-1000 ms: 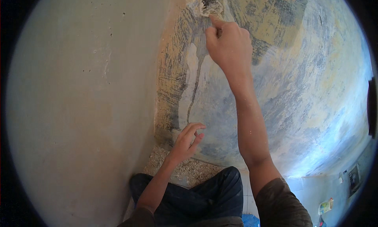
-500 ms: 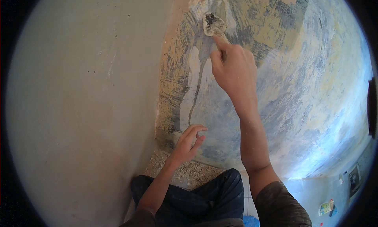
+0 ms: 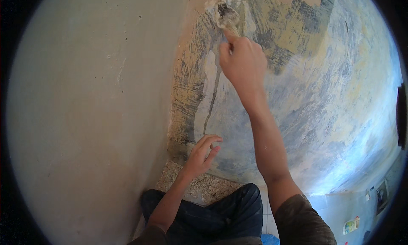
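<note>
My right hand (image 3: 245, 60) is closed round the handle of a small trowel (image 3: 228, 18), its index finger stretched along toward the blade. The blade is rounded and smeared with whitish plaster and a dark patch. It lies against or very close to the upper part of the patchy wall (image 3: 293, 104), beside a whitish rough spot; exact contact cannot be made out. Lower down, my left hand (image 3: 204, 155) hangs in front of the wall with nothing in it, fingers loosely bent and the thumb apart. A dark crack-like line (image 3: 211, 102) runs down the wall to just above its fingers.
A plain greyish wall (image 3: 93, 117) meets the patchy one in a corner at the left. Crumbled debris (image 3: 208, 187) covers the floor at the wall's foot, in front of my bent legs (image 3: 204, 217). Something blue (image 3: 270, 239) lies by my right leg.
My right hand and the trowel have shifted a little up and to the left on the wall, toward the rough spot. The left hand has hardly moved.
</note>
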The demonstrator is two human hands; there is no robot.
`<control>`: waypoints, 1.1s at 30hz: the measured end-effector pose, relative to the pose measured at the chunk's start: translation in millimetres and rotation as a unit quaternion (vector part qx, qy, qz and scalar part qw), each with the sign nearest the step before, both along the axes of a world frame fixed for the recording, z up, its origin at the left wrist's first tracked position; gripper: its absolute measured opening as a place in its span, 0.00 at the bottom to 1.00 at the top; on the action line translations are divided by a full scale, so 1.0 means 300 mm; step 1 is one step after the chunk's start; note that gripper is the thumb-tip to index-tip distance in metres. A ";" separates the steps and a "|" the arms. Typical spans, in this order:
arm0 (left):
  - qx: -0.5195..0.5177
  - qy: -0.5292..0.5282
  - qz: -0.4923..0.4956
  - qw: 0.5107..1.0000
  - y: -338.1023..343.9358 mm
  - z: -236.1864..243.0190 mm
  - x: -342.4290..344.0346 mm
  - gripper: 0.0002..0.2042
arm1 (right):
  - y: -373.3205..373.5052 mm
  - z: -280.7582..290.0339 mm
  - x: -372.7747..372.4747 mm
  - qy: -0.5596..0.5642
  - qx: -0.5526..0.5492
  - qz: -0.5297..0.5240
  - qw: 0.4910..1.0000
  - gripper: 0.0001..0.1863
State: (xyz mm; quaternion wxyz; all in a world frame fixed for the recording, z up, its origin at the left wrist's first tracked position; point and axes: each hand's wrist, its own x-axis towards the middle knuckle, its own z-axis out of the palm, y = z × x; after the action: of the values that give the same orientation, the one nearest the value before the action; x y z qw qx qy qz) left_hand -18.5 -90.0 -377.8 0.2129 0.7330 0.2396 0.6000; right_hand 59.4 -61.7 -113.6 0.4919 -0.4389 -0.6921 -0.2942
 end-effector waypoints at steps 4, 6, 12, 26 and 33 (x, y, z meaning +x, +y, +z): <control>0.003 -0.004 0.002 1.000 -0.003 0.003 -0.013 0.13 | -0.032 -0.021 -0.038 -0.018 0.032 -0.004 0.999 0.19; 0.007 -0.010 -0.001 1.000 -0.023 0.011 -0.023 0.13 | -0.037 -0.025 -0.030 -0.022 -0.001 -0.004 1.000 0.19; 0.005 -0.021 0.003 1.000 0.002 -0.003 -0.026 0.11 | 0.024 0.006 -0.071 -0.008 0.043 0.013 0.999 0.18; 0.006 -0.023 -0.008 1.000 -0.014 0.016 -0.020 0.12 | -0.037 0.026 -0.012 0.040 -0.055 0.034 0.997 0.18; -0.016 0.007 -0.015 1.000 -0.016 0.014 -0.027 0.12 | 0.002 0.045 -0.051 0.003 0.042 0.014 0.999 0.16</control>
State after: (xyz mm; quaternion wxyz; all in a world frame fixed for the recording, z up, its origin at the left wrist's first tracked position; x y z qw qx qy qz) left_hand -26.7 -94.8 -373.6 0.2319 0.7372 0.2398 0.5876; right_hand 44.2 -61.2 -100.2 0.5163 -0.4087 -0.6836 -0.3149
